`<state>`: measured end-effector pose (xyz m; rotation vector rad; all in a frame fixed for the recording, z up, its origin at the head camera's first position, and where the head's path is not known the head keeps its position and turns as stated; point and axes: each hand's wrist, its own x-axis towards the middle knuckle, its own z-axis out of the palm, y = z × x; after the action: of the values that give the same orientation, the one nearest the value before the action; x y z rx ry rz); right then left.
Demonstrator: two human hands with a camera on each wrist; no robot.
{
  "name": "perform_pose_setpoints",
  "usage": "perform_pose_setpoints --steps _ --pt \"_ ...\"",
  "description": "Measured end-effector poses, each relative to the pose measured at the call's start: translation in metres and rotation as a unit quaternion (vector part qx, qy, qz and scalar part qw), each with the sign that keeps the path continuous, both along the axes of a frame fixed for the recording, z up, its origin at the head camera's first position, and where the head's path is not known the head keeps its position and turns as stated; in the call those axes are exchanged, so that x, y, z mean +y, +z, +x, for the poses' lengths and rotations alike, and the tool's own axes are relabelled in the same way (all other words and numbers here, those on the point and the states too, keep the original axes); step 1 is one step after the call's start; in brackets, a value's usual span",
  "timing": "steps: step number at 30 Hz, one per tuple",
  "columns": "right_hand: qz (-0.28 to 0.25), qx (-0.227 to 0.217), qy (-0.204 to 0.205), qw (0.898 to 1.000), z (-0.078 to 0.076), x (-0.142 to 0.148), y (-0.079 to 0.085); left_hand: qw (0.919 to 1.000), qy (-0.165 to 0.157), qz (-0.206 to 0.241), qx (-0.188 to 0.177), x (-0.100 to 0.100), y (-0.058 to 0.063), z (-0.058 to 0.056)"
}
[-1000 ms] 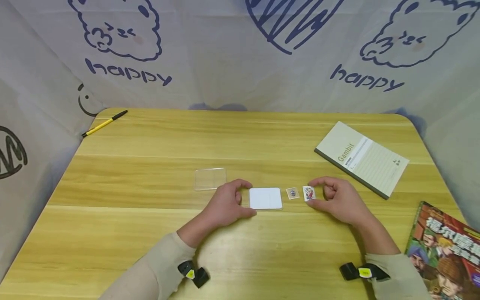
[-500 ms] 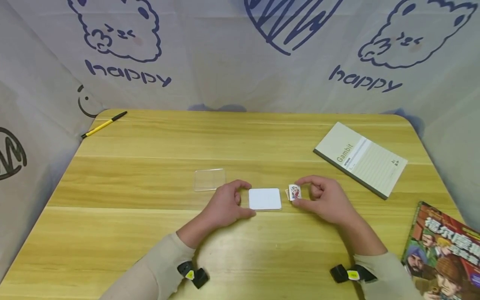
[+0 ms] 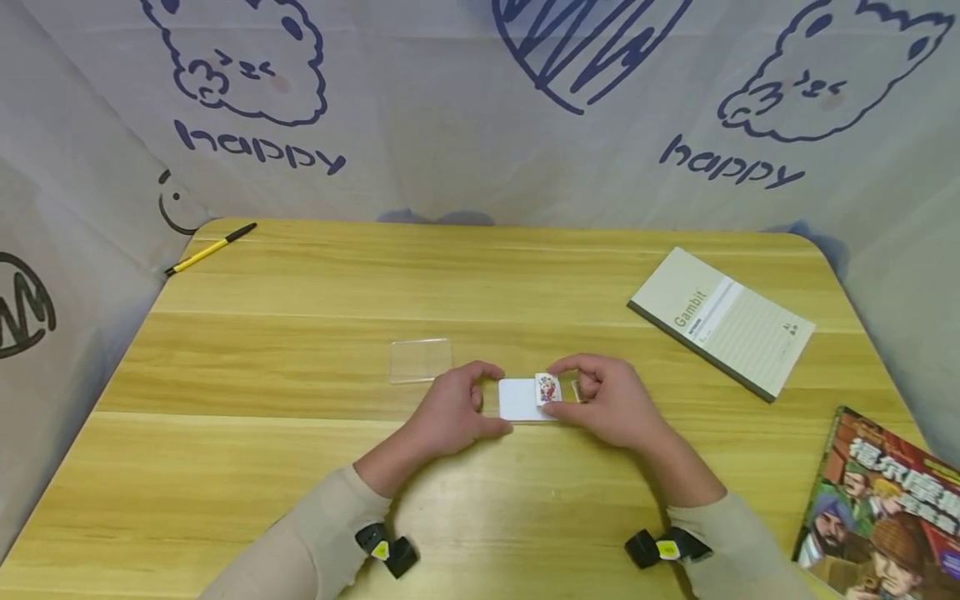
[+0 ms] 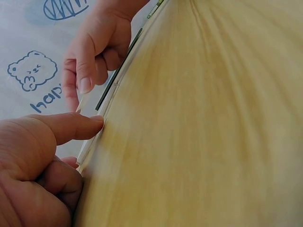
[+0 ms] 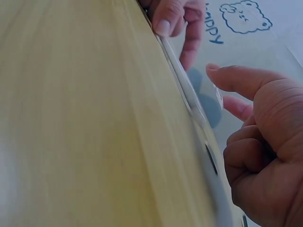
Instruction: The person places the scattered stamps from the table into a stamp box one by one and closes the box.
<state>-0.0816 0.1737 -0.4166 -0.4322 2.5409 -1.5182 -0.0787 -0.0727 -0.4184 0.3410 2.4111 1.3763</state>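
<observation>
Positioning of a small printed piece [image 3: 548, 390] over a white slab [image 3: 517, 402], which lies flat on the desk [image 3: 300, 350] and serves as the reference for all places given here. The left hand [image 3: 456, 407] steadies the slab at its left end, thumb at the near edge and forefinger at the far edge, the grip spanning the slab's short side. The right hand [image 3: 611, 404] works in a narrower pinch, holding the printed piece between thumb and forefinger above the slab's right end; in the right wrist view the piece appears raised clear of the surface. The step in hand is judged to be the lining-up of piece with slab; the next move would seem to call for a square, level lowering with the slab kept still, since so light a piece could easily tilt. A second small piece [image 3: 576, 392], mostly hidden by the right hand, lies just right of the slab. A clear panel [image 3: 420, 361] rests left of the slab and slightly beyond it; a notebook [image 3: 722, 323] lies well to its right, farther back.
</observation>
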Motion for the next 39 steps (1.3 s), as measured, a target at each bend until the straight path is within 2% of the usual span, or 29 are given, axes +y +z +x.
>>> perform_pose_setpoints --steps 8,16,33,39 --pt "0.022 -0.011 0.012 1.000 -0.002 -0.020 0.001 1.0000 -0.005 0.002 -0.004 -0.001 0.002 0.001" --pt "0.063 0.003 0.028 0.998 -0.004 -0.029 -0.002 0.9999 -0.009 0.004 0.007 -0.001 0.000 0.000" --pt "0.084 -0.002 0.028 0.996 -0.004 -0.033 -0.002 0.9997 -0.019 0.014 0.007 -0.003 -0.001 -0.001" --pt "0.056 -0.002 0.019 0.998 -0.003 -0.029 -0.002 0.9998 -0.017 0.013 0.004 -0.003 -0.002 -0.001"
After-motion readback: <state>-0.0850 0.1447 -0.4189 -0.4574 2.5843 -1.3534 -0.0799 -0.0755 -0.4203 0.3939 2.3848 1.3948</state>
